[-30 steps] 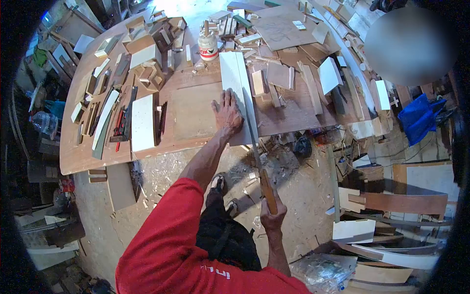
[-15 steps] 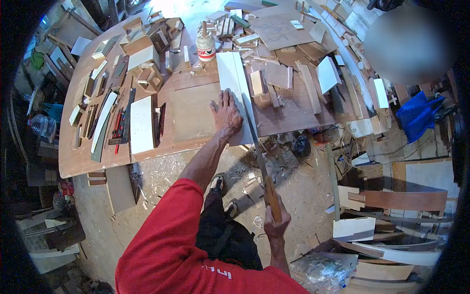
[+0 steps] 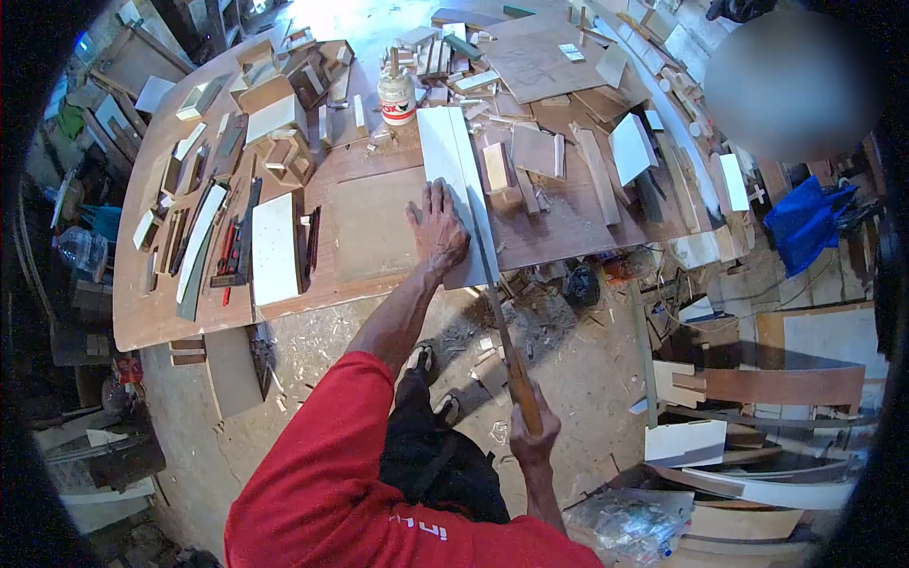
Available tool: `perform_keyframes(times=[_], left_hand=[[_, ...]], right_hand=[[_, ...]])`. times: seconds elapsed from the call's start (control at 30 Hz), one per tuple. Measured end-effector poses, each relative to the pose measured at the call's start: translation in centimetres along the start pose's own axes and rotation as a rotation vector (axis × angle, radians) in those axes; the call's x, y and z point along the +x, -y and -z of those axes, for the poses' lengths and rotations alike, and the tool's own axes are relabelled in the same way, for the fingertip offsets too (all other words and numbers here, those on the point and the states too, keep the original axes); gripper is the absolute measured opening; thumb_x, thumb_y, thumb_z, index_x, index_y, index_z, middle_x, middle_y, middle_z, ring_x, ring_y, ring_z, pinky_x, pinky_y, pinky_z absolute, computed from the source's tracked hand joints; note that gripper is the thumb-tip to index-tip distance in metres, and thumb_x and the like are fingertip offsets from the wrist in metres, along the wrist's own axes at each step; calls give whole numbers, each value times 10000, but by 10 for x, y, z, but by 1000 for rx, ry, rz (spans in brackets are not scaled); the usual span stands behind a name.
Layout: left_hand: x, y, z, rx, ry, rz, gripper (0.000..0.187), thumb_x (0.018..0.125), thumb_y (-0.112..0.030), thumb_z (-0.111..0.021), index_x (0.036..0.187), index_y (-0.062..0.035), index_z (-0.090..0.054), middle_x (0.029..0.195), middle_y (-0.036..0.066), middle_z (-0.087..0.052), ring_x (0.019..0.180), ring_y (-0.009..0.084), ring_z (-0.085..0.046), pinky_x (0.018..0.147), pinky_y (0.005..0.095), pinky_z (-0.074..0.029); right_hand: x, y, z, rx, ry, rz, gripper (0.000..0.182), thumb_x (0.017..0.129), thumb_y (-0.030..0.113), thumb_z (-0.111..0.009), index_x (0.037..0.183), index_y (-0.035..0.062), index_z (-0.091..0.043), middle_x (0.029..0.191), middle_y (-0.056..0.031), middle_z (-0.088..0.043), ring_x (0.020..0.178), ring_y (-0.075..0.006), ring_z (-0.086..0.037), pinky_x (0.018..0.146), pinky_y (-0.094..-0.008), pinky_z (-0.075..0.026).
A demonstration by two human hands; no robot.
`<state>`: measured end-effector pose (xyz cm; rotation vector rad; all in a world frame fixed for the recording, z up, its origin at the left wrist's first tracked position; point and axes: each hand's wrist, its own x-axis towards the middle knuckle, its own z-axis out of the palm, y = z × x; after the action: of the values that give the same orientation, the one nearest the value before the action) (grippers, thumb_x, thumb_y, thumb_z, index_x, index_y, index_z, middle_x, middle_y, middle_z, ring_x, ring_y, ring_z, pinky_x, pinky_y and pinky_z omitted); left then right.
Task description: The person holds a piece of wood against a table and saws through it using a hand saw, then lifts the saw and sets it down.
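A long white board (image 3: 440,142) lies on the worktable, its near end sticking out slightly past the front edge. My left hand (image 3: 439,235) is spread flat on that board, fingers pointing away from me. Closed around the wooden handle of a handsaw (image 3: 499,317) is my right hand (image 3: 536,434), low in front of the table. The saw's narrow blade runs up to the board and lies along a lengthwise line near its right side. Part of the handle is hidden by my fingers.
The worktable (image 3: 374,227) carries a white glue tub (image 3: 397,99), wooden box pieces (image 3: 287,156), a white panel (image 3: 276,248) and many offcuts. Boards (image 3: 686,442) are stacked at the lower right beside a clear plastic bag (image 3: 630,521). Wood scraps litter the floor.
The saw and my right hand have shifted very slightly toward me. My left hand stays in place on the board.
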<state>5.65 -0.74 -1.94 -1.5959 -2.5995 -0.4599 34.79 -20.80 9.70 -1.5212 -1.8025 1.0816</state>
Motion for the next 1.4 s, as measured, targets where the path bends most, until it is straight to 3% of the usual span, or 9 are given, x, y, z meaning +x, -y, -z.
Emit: perform_keyframes(times=[0.2,0.4,0.5,0.63,0.77,1.0,1.03,1.33,1.4], left_hand=[[-3,1,2,-43,-18,-19,731,793,-252,-529,1470,-102,-296,1568,66,-201,1441,270,-195,1094,630,-160],[-8,3,1,-58,4,-27,720,807,-247,-526,1471,-96,-290,1569,67,-199,1443,267,-188,1091,628,-162],[-2,3,6,-42,10,-27,707,823,-255,-525,1470,-94,-291,1569,57,-200,1443,262,-191,1091,625,-169],[-3,-1,13,-2,59,4,667,858,-268,-505,1470,-105,-296,1569,41,-201,1443,245,-193,1096,616,-171],[-5,-5,12,-33,31,13,647,871,-266,-494,1469,-110,-302,1568,44,-203,1442,242,-192,1100,612,-168],[-6,-2,12,-23,38,3,638,869,-254,-486,1464,-101,-315,1564,52,-219,1444,245,-185,1102,609,-164],[-4,-2,11,-23,37,3,640,866,-261,-491,1461,-101,-320,1563,51,-221,1442,242,-192,1099,609,-166],[-2,2,-4,-39,-42,-18,713,812,-233,-587,1461,-106,-320,1565,46,-210,1430,247,-224,1089,612,-190],[-7,-1,1,-27,-20,-3,711,814,-240,-587,1461,-110,-321,1565,45,-211,1430,245,-223,1088,613,-190]], right_hand=[[23,17,-5,51,43,-126,427,809,10,-537,1226,-74,-558,986,-189,-677,863,-201,-663,749,-316,-515],[-2,-6,-2,-4,-128,54,427,803,24,-541,1219,-71,-564,855,-153,-666,713,-186,-635,655,-314,-504],[21,-2,-7,-75,70,-115,396,809,25,-530,1197,-40,-578,932,-164,-688,821,-205,-680,719,-331,-527],[-16,1,5,101,-72,17,431,810,42,-537,1231,-48,-560,936,-176,-687,757,-201,-666,676,-312,-519],[18,12,-1,55,-4,32,459,799,12,-538,1254,-50,-545,1014,-197,-678,778,-184,-666,689,-307,-519],[-6,8,8,50,-58,15,436,807,14,-550,1239,-42,-554,970,-179,-676,756,-185,-664,675,-292,-511],[10,17,10,-108,40,-31,432,806,26,-561,1232,-48,-555,967,-188,-675,797,-210,-676,700,-303,-518],[-5,-12,5,31,-50,-3,446,806,33,-568,1242,-60,-552,984,-188,-678,814,-217,-672,732,-311,-518],[14,1,3,-1,58,-68,444,810,24,-561,1246,-62,-550,987,-188,-681,825,-218,-671,744,-314,-520]])
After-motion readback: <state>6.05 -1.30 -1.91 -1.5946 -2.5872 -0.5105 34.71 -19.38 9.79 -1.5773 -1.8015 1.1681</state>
